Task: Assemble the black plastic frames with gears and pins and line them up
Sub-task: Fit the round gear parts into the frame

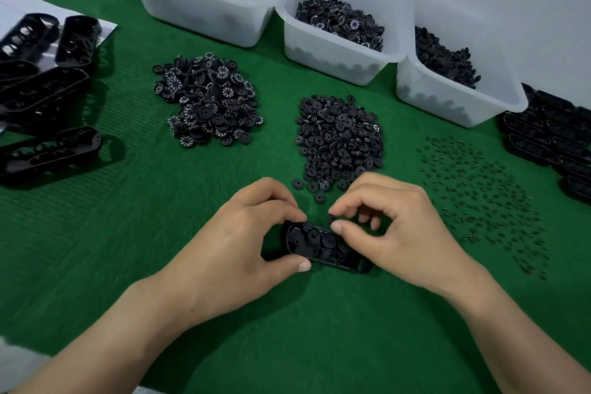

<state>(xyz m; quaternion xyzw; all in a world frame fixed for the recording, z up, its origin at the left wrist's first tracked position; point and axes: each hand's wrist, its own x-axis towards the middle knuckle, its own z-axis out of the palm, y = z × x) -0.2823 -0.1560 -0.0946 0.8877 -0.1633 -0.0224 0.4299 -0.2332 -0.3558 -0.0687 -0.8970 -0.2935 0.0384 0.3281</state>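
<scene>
Near the front edge of the table (128, 233): we hold one frame (323, 245) low over the green cloth, its long side running left to right. Round gears sit in its pockets.
Left hand (236, 233): it clamps the frame's left end, with the thumb on the near rim and the fingers curled over the far rim.
Right hand (393, 224): its thumb and forefinger are nipped together at the frame's far rim and cover the right end. We cannot tell whether a small part sits between them.
Step in hand: by our reading, we are seating a gear in the frame.
Doing it well: we keep the left grip firm and the frame level so the seated gears do not spill. We press straight down and feel for the part dropping home before reaching for a pin.
Plain gears (340, 141): these are heaped just beyond the hands, closest to reach.
Numbered wheels (208, 99): this heap lies toward the back left of the plain gears.
Pins (483, 195): these are scattered toward the right edge. They are tiny, so we pick them singly.
Tubs (204, 6): three stand along the back edge, holding spare parts.
Other frames: some lie loose at the left edge (41, 96), and others are lined up at the right edge (550, 137).
</scene>
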